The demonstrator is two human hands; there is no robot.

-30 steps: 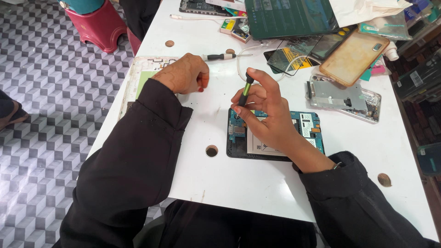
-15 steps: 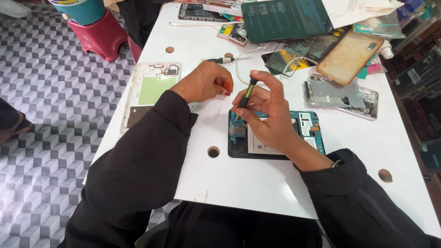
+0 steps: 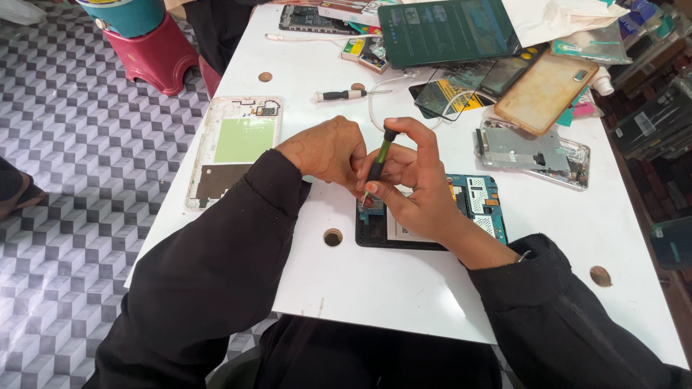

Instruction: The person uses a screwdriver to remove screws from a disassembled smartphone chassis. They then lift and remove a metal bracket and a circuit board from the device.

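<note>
White bench [image 3: 404, 288] carries an opened tablet [image 3: 461, 216] with its blue-green board exposed, lying under the right hand [image 3: 414, 184]. That hand pinches a green-and-black screwdriver [image 3: 378, 164] upright, tip down at the tablet's left end. The left hand [image 3: 328, 150], fingers curled together, rests just beside it, touching the right hand's fingers. A tablet back frame [image 3: 234, 148] lies to the left, a second screwdriver [image 3: 346, 94] farther up
</note>
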